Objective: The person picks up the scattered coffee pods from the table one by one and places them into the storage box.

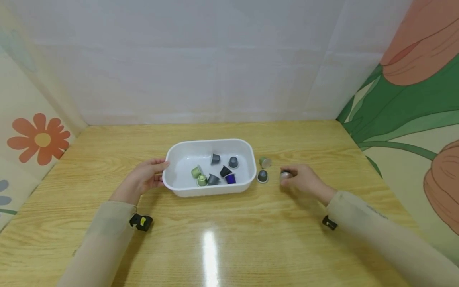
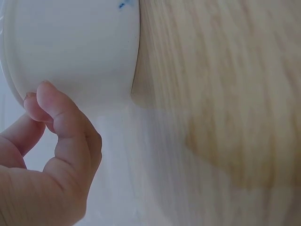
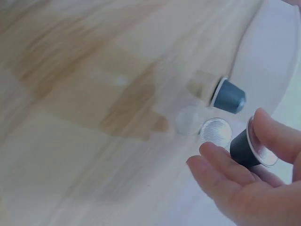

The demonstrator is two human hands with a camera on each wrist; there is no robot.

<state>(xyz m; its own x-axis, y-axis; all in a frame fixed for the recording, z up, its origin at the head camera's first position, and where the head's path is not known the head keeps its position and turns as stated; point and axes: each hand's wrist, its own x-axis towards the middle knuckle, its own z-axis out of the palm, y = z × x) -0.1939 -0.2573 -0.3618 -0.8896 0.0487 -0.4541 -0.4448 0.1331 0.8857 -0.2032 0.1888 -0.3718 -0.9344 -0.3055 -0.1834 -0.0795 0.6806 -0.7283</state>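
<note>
A white plastic tub (image 1: 209, 191) stands on the table with several coffee capsules inside, green, grey, black and purple. My left hand (image 1: 143, 177) grips the tub's left end, thumb at the rim and fingers against the outer wall, as the left wrist view also shows. To the right of the tub, my right hand (image 1: 303, 181) pinches a dark coffee capsule (image 3: 241, 148) between thumb and fingers, its silver lid turned toward the thumb. Between that hand and the tub are a grey-blue capsule (image 1: 263, 175), standing lid down, and a green capsule (image 1: 265, 162) on its side.
The wooden table (image 1: 172, 243) reaches back to a white cloth backdrop (image 1: 201, 79). Flower-printed panels (image 1: 412, 107) flank it on both sides. A small black device (image 1: 141, 222) is strapped at the left wrist, another (image 1: 329, 223) at the right.
</note>
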